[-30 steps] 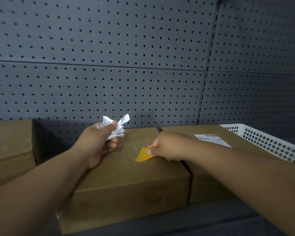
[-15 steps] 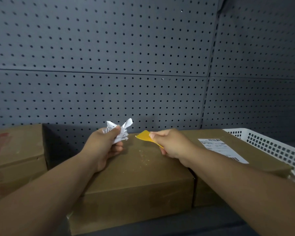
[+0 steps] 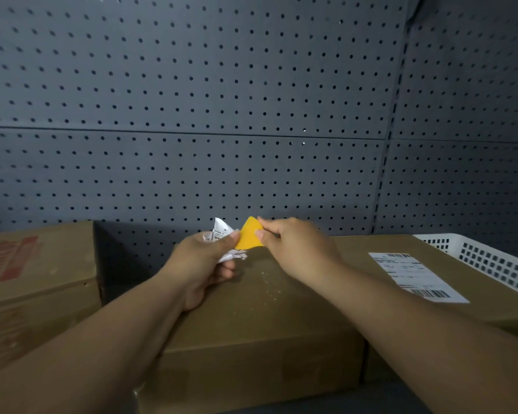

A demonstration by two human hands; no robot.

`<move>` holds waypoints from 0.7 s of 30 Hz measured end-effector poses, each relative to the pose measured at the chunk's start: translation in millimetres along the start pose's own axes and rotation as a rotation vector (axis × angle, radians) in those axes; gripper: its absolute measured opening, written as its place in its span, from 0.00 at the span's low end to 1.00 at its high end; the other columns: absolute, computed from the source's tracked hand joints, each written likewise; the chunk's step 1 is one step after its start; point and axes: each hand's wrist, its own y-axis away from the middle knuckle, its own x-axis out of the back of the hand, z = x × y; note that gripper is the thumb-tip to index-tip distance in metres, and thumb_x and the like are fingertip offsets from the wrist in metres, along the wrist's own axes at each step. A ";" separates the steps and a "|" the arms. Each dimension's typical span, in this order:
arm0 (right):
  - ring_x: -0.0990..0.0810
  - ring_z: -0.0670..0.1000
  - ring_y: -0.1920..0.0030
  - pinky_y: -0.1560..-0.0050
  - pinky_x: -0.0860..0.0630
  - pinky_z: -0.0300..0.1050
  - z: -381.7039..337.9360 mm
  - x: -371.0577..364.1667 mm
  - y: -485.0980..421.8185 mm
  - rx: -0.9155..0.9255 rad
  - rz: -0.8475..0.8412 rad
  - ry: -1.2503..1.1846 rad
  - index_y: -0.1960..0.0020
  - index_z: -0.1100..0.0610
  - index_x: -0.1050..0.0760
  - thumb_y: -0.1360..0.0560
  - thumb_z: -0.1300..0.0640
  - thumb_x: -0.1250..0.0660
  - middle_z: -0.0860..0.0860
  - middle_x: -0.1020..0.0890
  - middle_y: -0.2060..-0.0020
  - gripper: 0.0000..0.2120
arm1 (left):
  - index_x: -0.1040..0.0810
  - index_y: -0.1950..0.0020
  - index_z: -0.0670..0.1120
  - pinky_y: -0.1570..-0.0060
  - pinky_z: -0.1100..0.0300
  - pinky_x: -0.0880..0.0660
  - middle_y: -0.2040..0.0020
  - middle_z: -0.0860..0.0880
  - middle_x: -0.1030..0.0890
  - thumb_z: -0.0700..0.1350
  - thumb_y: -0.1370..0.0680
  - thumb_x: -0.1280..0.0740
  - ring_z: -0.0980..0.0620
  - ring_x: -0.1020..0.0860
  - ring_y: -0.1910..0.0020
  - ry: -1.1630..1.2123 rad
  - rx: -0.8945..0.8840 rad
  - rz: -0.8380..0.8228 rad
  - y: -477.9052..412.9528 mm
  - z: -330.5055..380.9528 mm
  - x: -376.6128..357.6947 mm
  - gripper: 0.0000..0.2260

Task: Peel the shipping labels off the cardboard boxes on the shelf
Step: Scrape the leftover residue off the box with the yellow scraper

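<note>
My left hand [image 3: 205, 265] grips a crumpled white shipping label [image 3: 222, 234] above the middle cardboard box [image 3: 260, 324], whose top shows small white scraps. My right hand [image 3: 296, 249] pinches a yellow plastic scraper [image 3: 249, 236], and the scraper's edge touches my left thumb and the crumpled label. The box to the right [image 3: 371, 252] carries a flat white shipping label [image 3: 416, 276] with barcodes. A third box [image 3: 36, 264] with red print stands at the left.
A white perforated plastic basket [image 3: 488, 258] sits at the far right beside the labelled box. A grey pegboard wall [image 3: 222, 115] backs the shelf. A dark gap separates the left box from the middle box.
My right hand lifted the yellow scraper off the middle box top and carried it left and up to meet the crumpled label in my left hand. The view shifted slightly.
</note>
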 end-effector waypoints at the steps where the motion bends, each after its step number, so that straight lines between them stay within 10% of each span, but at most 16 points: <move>1: 0.27 0.50 0.37 0.43 0.26 0.48 1.1 -1.7 -1.6 0.011 -0.010 -0.023 0.30 0.41 0.34 0.20 0.44 0.46 0.45 0.27 0.34 0.19 | 0.28 0.62 0.45 0.70 0.62 0.27 0.75 0.48 0.26 0.49 0.23 0.32 0.54 0.30 0.79 0.018 0.000 0.004 -0.5 -0.1 0.1 0.11; 7: 0.32 0.43 0.70 0.67 0.36 0.38 31.6 14.4 -1.7 0.021 -0.149 -0.168 0.30 0.40 0.34 0.21 0.45 0.43 0.44 0.29 0.73 0.19 | 0.25 0.57 0.42 0.53 0.53 0.24 0.78 0.49 0.28 0.48 0.21 0.35 0.56 0.32 0.81 0.134 0.012 0.058 -1.9 0.0 0.6 0.10; 9: 0.31 0.38 0.68 0.67 0.37 0.32 36.7 18.8 6.8 0.075 -0.261 -0.028 0.28 0.40 0.38 0.21 0.47 0.42 0.42 0.28 0.64 0.21 | 0.25 0.56 0.41 0.52 0.53 0.23 0.78 0.49 0.28 0.48 0.21 0.34 0.56 0.31 0.81 0.130 0.012 0.068 -2.0 0.1 -0.3 0.10; 13: 0.31 0.47 0.33 0.39 0.30 0.44 44.2 6.4 18.5 0.116 -0.283 0.086 0.27 0.41 0.42 0.21 0.46 0.41 0.46 0.30 0.31 0.24 | 0.25 0.54 0.41 0.50 0.52 0.23 0.77 0.49 0.28 0.48 0.22 0.34 0.56 0.31 0.81 0.117 0.019 0.074 -3.7 -0.3 -0.8 0.09; 21: 0.40 0.51 0.27 0.29 0.41 0.50 51.5 7.1 33.0 0.108 -0.292 0.097 0.28 0.38 0.42 0.21 0.45 0.43 0.45 0.33 0.29 0.23 | 0.25 0.57 0.42 0.61 0.59 0.21 0.77 0.50 0.28 0.47 0.22 0.34 0.56 0.31 0.81 0.107 0.003 0.053 -6.3 -3.6 1.5 0.09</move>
